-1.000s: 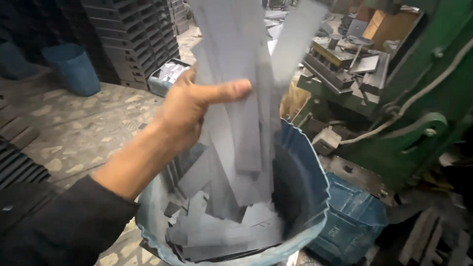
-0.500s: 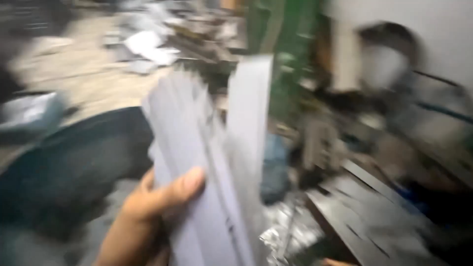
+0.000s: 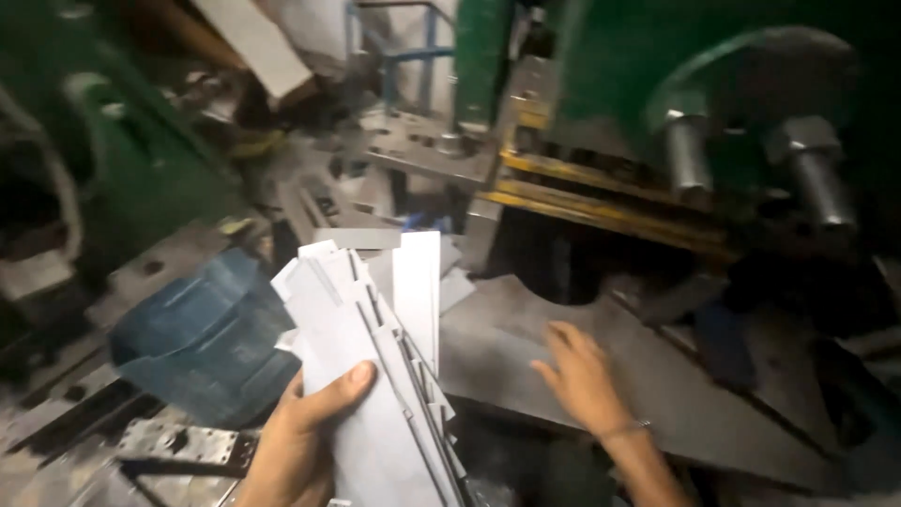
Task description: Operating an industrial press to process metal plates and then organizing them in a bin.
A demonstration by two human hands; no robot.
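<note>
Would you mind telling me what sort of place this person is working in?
Most likely a metal-stamping workshop. A large green press machine with heavy bolts stands ahead, the left hand holds a fan of flat grey sheet-metal strips, and the right hand rests on a worn steel work plate.

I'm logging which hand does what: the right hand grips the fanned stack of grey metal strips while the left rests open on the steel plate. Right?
Not quite, the hands are swapped. In the head view the left hand grips the grey metal strips, and the right hand rests open on the steel plate.
</note>
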